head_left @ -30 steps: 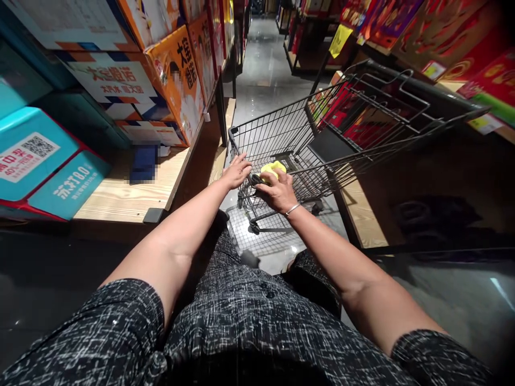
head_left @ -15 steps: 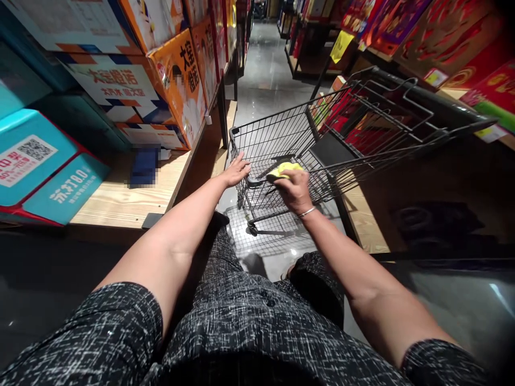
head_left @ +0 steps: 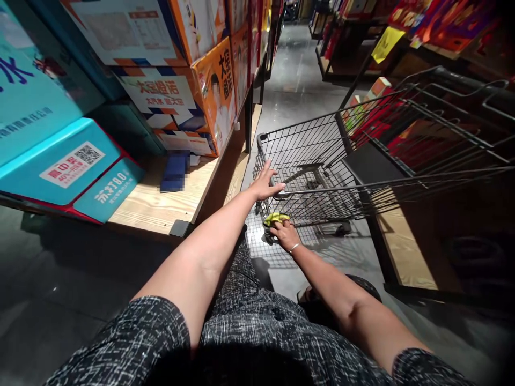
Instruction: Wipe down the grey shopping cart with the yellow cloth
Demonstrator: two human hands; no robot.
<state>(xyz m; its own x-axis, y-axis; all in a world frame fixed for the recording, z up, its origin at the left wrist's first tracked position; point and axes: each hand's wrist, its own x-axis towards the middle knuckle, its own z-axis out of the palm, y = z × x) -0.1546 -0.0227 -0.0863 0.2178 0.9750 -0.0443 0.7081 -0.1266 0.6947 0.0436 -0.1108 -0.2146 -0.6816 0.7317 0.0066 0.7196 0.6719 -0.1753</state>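
A black wire shopping cart (head_left: 306,190) stands in front of me, its handle toward the upper right. My left hand (head_left: 264,183) rests on the cart's near corner, fingers spread over the top rim. Lower down, my right hand (head_left: 286,236) presses a yellow cloth (head_left: 277,218) against the cart's lower frame, close to a front wheel. The fingers are bent over the cloth, and part of it is hidden beneath them. A silver bracelet (head_left: 294,247) circles the right wrist.
To the left, a wooden shelf (head_left: 161,209) bears orange-and-white cartons (head_left: 169,96), teal boxes (head_left: 76,161) and a dark blue item (head_left: 175,170). Red packages and a yellow tag (head_left: 388,44) line the right side. A shiny grey aisle floor (head_left: 295,69) runs ahead between shelves.
My right hand has moved with the yellow cloth from the cart's upper rim down to its lower frame. My left hand stays at the corner, now further over the rim. The view has shifted left.
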